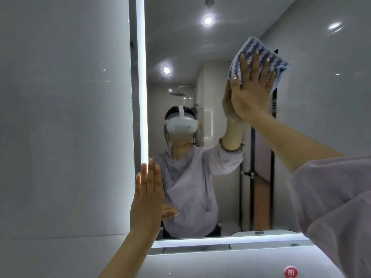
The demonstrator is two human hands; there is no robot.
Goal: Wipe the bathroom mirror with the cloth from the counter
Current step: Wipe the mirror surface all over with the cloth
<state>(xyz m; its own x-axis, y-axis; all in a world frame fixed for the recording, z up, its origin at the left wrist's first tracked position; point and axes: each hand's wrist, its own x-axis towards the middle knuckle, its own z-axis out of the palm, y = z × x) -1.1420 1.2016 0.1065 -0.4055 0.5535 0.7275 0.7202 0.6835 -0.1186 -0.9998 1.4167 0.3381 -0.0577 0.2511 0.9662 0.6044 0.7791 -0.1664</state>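
While pressing a blue-and-white striped woven cloth [259,59] flat against the large rectangular wall mirror [200,57], the person's right hand [251,91] is spreading its fingers wide over the fabric, pinning it to the upper glass rather than clenching it. Cloth edges are showing above and to the right of the fingertips. Far below and to the left of that grip, the left hand [148,199] is lying open, palm flat, empty, against the glowing white light strip [141,77] along the mirror's left edge. Lower right, a round red sticker [290,272] is bearing a white Chinese character, 热. A loose lilac sleeve [337,197] is covering the right upper arm.
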